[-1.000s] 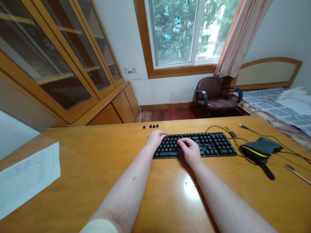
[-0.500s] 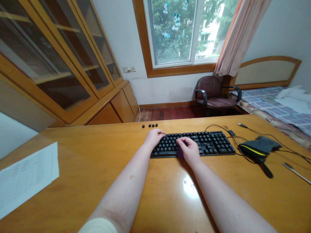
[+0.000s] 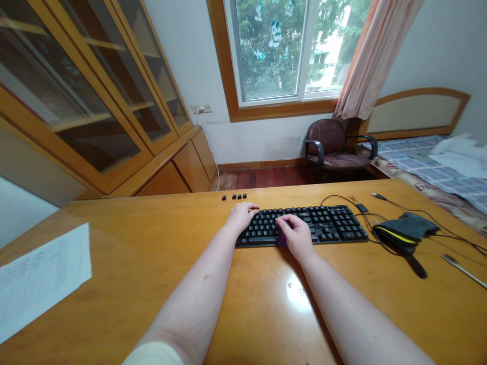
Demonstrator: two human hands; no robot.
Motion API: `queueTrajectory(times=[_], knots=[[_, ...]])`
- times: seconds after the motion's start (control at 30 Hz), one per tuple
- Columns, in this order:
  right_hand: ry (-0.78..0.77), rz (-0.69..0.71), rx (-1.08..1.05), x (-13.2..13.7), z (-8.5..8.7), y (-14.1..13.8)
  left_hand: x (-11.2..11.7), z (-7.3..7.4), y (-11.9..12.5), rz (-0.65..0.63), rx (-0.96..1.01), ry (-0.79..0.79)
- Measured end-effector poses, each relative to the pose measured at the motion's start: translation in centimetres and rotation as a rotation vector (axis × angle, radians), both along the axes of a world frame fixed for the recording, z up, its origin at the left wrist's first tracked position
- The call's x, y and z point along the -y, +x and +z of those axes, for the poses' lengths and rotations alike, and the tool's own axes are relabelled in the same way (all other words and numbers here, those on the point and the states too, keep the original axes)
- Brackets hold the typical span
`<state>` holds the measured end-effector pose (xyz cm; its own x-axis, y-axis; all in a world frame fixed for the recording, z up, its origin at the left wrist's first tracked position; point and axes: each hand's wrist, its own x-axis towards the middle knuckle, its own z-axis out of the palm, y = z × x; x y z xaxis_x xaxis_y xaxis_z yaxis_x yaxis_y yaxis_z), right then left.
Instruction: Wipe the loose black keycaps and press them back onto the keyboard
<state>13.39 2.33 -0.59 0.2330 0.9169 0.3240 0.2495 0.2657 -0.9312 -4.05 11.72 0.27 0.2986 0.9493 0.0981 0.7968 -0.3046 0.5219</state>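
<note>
A black keyboard (image 3: 338, 223) lies on the wooden desk, its long side facing me. At its left end, my left hand (image 3: 241, 217) grips the edge, with fingers at the back corner and thumb near the keys. Over the middle keys, my right hand (image 3: 296, 234) is closed in a pinch on a purple cloth (image 3: 282, 239), which hangs below the fingers onto the keyboard's front edge. Most of the cloth is hidden by that hand. Several loose black keycaps (image 3: 239, 196) sit in a row by the desk's far edge, behind my left hand.
To the right lie a dark grey cloth item with a yellow stripe (image 3: 403, 234), a USB cable (image 3: 395, 203) and a thin-handled brush (image 3: 466, 272). Printed paper (image 3: 45, 279) rests on the desk's left side. Beyond the desk stand an armchair (image 3: 329, 144) and a bed (image 3: 414, 152).
</note>
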Motion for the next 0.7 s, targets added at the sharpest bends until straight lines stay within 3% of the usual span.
queueTrajectory(times=[0.43,0.7], knots=[[-0.005,-0.003,-0.001,0.0,-0.07,-0.01,0.07,0.32,-0.07,-0.02,-0.015,-0.006],[0.001,0.004,0.024,-0.01,-0.04,-0.06,-0.02,0.17,0.44,0.061,-0.011,-0.038]])
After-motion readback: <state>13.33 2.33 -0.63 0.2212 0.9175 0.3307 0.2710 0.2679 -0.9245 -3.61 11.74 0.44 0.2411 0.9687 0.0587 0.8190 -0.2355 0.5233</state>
